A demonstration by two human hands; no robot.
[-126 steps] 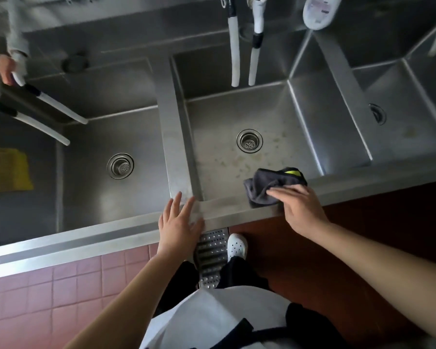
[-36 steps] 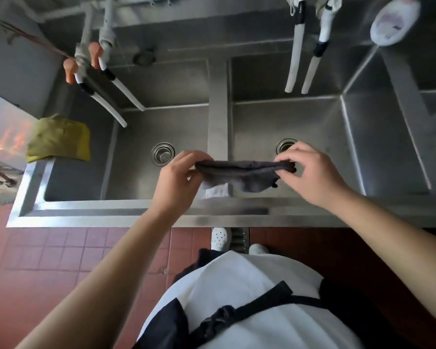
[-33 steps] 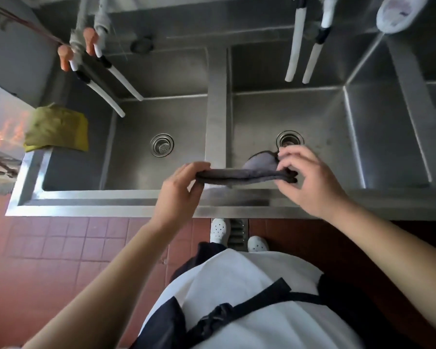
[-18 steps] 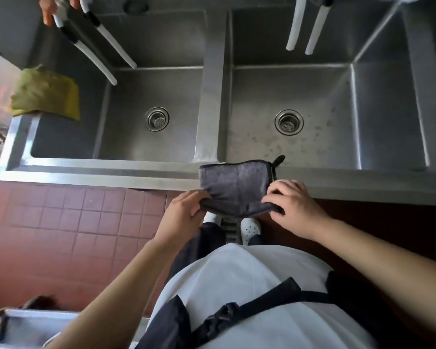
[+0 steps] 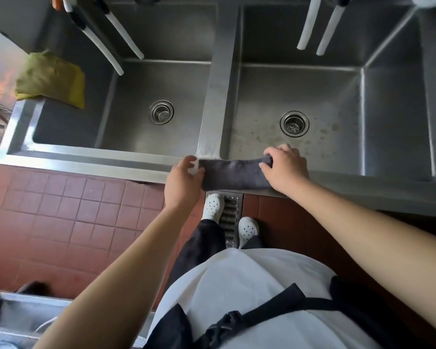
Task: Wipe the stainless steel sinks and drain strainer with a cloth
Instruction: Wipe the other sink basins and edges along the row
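**Friend:** What are your hands doing?

**Me:** My left hand [image 5: 184, 182] pinches one end of the gray cloth [image 5: 233, 173]. My right hand [image 5: 285, 167] has its fingers curled around the other end. The cloth is folded into a long strip. It lies on the front edge of the sink [image 5: 136, 162], right where the middle wall [image 5: 218, 96] meets that edge.

**Friend:** Is the cloth hard to hold?

**Me:** I think not. It looks soft, light and floppy. It will bend any way I push it. I would bunch it up in one hand, so it does not flop open.

**Friend:** What about the sink?

**Me:** It is shiny metal, smooth and probably slippery. The right sink [image 5: 300, 102] has spots on its floor around the drain strainer [image 5: 294, 123]. The left sink [image 5: 146, 91] has a strainer [image 5: 161, 112] too.

**Friend:** What else is there?

**Me:** White hoses [image 5: 312, 23] hang over the sinks. A yellow rag [image 5: 51, 79] sits on the left corner. The floor [image 5: 68, 215] has red tiles, and I stand by a metal drain grate [image 5: 230, 220].
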